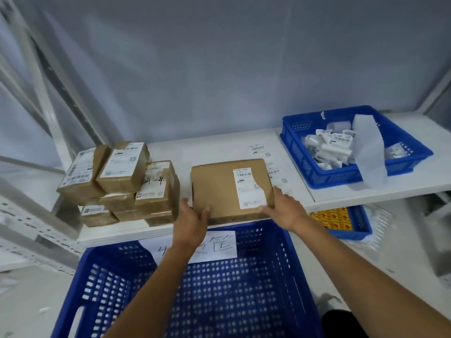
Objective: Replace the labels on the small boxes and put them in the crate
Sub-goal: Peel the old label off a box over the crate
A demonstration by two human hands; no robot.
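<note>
- One brown box (227,189) lies at the front edge of the shelf (341,192). The left hand (192,218) and the right hand (280,206) each grip a near corner.
- About seven small boxes (124,184) are stacked at the left end.
- One large blue crate (280,254) stands below.

Positions are taken from the box (227,189) on the shelf (207,150).
- 12 o'clock: bare shelf, open as far as the wall (219,81).
- 9 o'clock: stack (122,181) just beside; only a narrow gap is left.
- 2 o'clock: bin (341,176), well apart; flat labels (258,150) are laid between, no bar to passage.
- 6 o'clock: crate (268,245), open-topped, entered from above.
</note>
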